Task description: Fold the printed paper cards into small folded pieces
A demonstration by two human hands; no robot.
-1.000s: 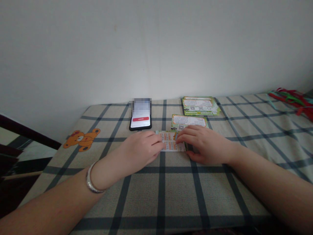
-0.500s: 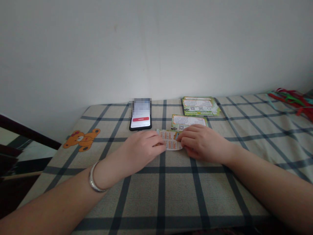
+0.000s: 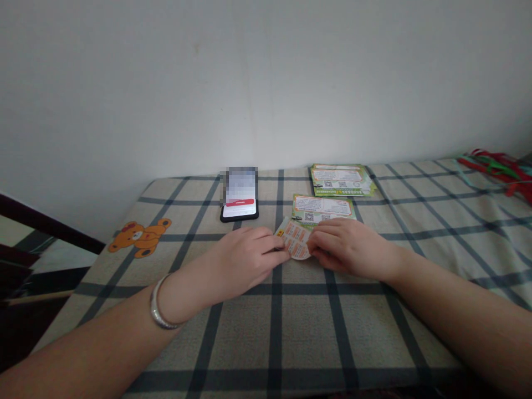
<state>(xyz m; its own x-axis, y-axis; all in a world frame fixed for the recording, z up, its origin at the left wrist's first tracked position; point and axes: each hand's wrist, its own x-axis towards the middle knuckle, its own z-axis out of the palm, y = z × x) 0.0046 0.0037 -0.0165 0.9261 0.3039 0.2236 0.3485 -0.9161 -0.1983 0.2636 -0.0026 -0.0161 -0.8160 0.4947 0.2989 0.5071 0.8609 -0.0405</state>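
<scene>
- The left hand (image 3: 245, 255) is curled, thumb and forefinger pinched on the near-left edge of a small card (image 3: 296, 239); the heel of the hand rests on the cloth, which seems to steady the grip.
- The right hand (image 3: 347, 246) is closed on the card's right side, fingers folded over the edge and knuckles up; both hands grasp the same card, one at each end.
- The small card, printed in orange blocks, sits between the two hands just above the tabletop (image 3: 291, 327); it is lifted off the cloth and tilted, its far corner raised and its lower edge bowed, most likely because it is pinched from both sides; the print is too small to read.
- A silver bangle (image 3: 157, 307) rings the left wrist; both forearms lie along the cloth, so the hands work low and close to the surface.
- Just beyond the right hand a single green-bordered card (image 3: 322, 206) lies flat, apart from the rest; behind it a stack of cards (image 3: 341, 180) of the same kind sits near the wall, within reach yet out of the hands' way.
- A phone (image 3: 240, 195) lies flat beyond the left hand, screen lit and facing up, where the person can glance at it.
- The checked cloth bears an orange bear patch (image 3: 139, 236) at its left edge; red and green ribbons (image 3: 499, 166) lie at the far right, well apart from the hands.
</scene>
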